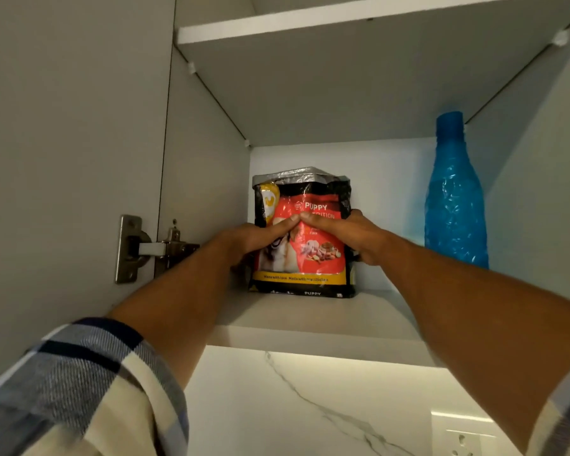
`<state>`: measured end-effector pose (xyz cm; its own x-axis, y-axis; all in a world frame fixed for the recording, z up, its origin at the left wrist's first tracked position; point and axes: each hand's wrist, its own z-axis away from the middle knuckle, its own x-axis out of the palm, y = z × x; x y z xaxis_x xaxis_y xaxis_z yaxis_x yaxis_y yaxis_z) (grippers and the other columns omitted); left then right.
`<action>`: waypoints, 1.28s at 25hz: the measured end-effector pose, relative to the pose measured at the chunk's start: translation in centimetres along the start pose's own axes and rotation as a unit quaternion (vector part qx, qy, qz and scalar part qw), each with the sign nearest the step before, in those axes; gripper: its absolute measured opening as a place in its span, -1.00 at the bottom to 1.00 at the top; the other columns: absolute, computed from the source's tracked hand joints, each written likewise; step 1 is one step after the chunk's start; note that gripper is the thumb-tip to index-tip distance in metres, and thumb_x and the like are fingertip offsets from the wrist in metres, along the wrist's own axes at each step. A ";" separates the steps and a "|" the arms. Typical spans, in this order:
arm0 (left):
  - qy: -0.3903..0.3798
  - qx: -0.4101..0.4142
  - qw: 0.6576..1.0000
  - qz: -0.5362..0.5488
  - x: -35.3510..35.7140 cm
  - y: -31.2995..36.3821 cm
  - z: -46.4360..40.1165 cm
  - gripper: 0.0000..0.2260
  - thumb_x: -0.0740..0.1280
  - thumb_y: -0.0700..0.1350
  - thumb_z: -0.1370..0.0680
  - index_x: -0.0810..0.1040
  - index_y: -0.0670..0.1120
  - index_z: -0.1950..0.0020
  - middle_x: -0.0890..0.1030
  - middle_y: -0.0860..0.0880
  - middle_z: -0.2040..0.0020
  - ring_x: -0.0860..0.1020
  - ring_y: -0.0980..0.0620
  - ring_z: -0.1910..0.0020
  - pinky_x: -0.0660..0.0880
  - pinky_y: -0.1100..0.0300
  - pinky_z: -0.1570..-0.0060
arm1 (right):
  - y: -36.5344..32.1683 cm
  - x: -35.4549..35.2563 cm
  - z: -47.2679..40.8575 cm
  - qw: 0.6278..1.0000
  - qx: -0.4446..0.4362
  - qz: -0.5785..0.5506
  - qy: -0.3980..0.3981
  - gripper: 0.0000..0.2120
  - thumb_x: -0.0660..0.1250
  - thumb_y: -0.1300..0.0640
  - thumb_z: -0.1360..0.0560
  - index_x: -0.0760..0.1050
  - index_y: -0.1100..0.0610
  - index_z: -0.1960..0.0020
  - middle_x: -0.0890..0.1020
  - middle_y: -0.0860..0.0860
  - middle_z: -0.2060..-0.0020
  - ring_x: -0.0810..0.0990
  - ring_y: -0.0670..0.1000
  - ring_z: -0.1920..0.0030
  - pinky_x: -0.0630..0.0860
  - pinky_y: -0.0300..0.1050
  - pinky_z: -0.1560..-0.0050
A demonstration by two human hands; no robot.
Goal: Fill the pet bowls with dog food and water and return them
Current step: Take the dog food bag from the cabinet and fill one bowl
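A red, black and yellow bag of puppy food [313,258] stands upright on the lower shelf [310,317] of an open wall cabinet. Its top is folded over. My left hand [257,236] grips the bag's left side, thumb across the front. My right hand [346,233] grips the right side, and the two thumbs meet on the front of the bag. A blue plastic water bottle [454,205] stands on the same shelf to the right of the bag, apart from it. No pet bowls are in view.
The cabinet door [63,143] hangs open on the left, with a metal hinge [145,250] near my left forearm. An upper shelf [359,24] spans the cabinet above. Below the cabinet is a lit marble wall with a socket [461,441].
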<state>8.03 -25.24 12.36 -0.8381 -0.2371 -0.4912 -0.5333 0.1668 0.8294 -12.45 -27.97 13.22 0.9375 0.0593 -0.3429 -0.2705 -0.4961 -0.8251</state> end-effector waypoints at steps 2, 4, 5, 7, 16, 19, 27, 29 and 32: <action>-0.005 0.009 1.000 -0.006 -0.1 -0.3 0.4 0.23 0.38 0.64 0.16 0.54 -0.04 -0.36 0.61 -0.11 -0.33 0.56 -0.19 -0.32 0.41 -0.19 -0.41 | 0.0 -0.5 0.7 1.000 0.000 -0.009 -0.010 -0.23 0.58 -0.31 -0.22 0.49 0.05 -0.30 0.73 0.01 -0.01 0.73 -0.03 0.16 0.56 -0.21 0.41; -0.019 0.021 1.000 -0.001 -0.1 -0.2 1.1 0.11 0.38 0.65 0.10 0.59 0.02 -0.30 0.65 -0.09 -0.29 0.60 -0.16 -0.28 0.41 -0.18 -0.41 | 0.0 -0.9 1.2 0.999 0.000 -0.018 -0.027 -0.31 0.58 -0.28 -0.25 0.53 0.02 -0.26 0.75 -0.01 0.04 0.75 -0.01 0.17 0.59 -0.17 0.36; -0.025 0.028 0.999 0.007 -0.1 -0.3 1.0 0.02 0.40 0.63 0.04 0.62 0.04 -0.25 0.68 -0.08 -0.25 0.63 -0.14 -0.24 0.43 -0.15 -0.39 | -0.1 -1.0 1.4 0.999 0.000 -0.018 -0.034 -0.30 0.58 -0.29 -0.24 0.53 0.01 -0.26 0.76 -0.01 0.04 0.77 0.01 0.14 0.62 -0.13 0.30; -0.034 0.034 0.998 0.027 -0.2 -0.4 1.2 -0.14 0.45 0.56 -0.08 0.66 0.03 -0.19 0.73 -0.06 -0.15 0.68 -0.12 -0.15 0.49 -0.10 -0.33 | 0.1 -1.2 1.6 0.999 -0.002 -0.020 -0.040 -0.31 0.58 -0.29 -0.22 0.54 -0.01 -0.24 0.76 0.00 0.04 0.77 0.03 0.10 0.64 -0.08 0.21; -0.039 0.054 0.993 0.099 -0.4 -0.3 2.1 -0.15 0.53 0.46 -0.08 0.67 -0.07 -0.18 0.77 -0.10 -0.01 0.75 -0.14 -0.01 0.58 -0.10 -0.24 | 0.0 -1.9 2.6 0.998 0.027 -0.029 -0.043 -0.50 0.56 -0.25 -0.26 0.55 0.00 -0.06 0.71 0.01 0.04 0.67 0.04 0.00 0.54 0.01 -0.09; -0.009 0.055 0.994 0.093 -0.2 -0.3 2.4 -0.16 0.56 0.43 -0.05 0.67 -0.09 -0.16 0.78 -0.09 0.03 0.75 -0.14 0.03 0.59 -0.13 -0.21 | -0.1 -2.3 3.3 0.998 0.024 -0.023 -0.054 -0.54 0.56 -0.23 -0.30 0.56 -0.01 -0.06 0.71 0.01 0.01 0.65 0.03 -0.01 0.49 0.02 -0.18; 0.044 0.058 0.997 0.038 -0.2 2.0 7.7 -0.35 0.33 0.48 -0.37 0.66 -0.07 -0.08 0.77 -0.07 0.13 0.73 -0.05 0.16 0.56 0.09 0.10 | -2.8 -4.2 8.1 0.996 0.048 0.009 -0.073 -0.41 0.54 -0.27 -0.24 0.48 0.02 -0.12 0.63 -0.02 -0.04 0.55 0.05 -0.11 0.36 0.12 -0.38; 0.069 0.083 0.991 0.079 -0.4 3.4 8.6 -0.30 0.21 0.51 -0.44 0.64 -0.09 -0.10 0.75 -0.12 0.08 0.71 -0.10 0.10 0.54 0.06 0.09 | -3.4 -5.1 9.2 0.995 0.049 0.015 -0.080 -0.25 0.52 -0.35 -0.17 0.46 0.01 -0.21 0.61 0.01 -0.15 0.52 0.09 -0.20 0.33 0.15 -0.40; 0.134 0.134 0.969 0.157 -1.6 5.7 9.6 -0.57 0.23 0.21 -0.64 0.57 -0.15 -0.14 0.68 -0.18 0.02 0.63 -0.12 0.09 0.55 0.07 0.15 | -4.0 -6.0 10.4 0.998 0.014 -0.042 -0.047 -0.27 0.41 -0.47 -0.28 0.50 -0.02 -0.26 0.64 0.02 -0.15 0.55 0.13 -0.23 0.44 0.13 -0.30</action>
<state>5.22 -14.75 15.31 -0.9230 -0.3688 -0.1100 -0.2982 0.5047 0.8102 -19.28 -17.40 13.90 0.9328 0.1811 -0.3116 -0.1991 -0.4618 -0.8644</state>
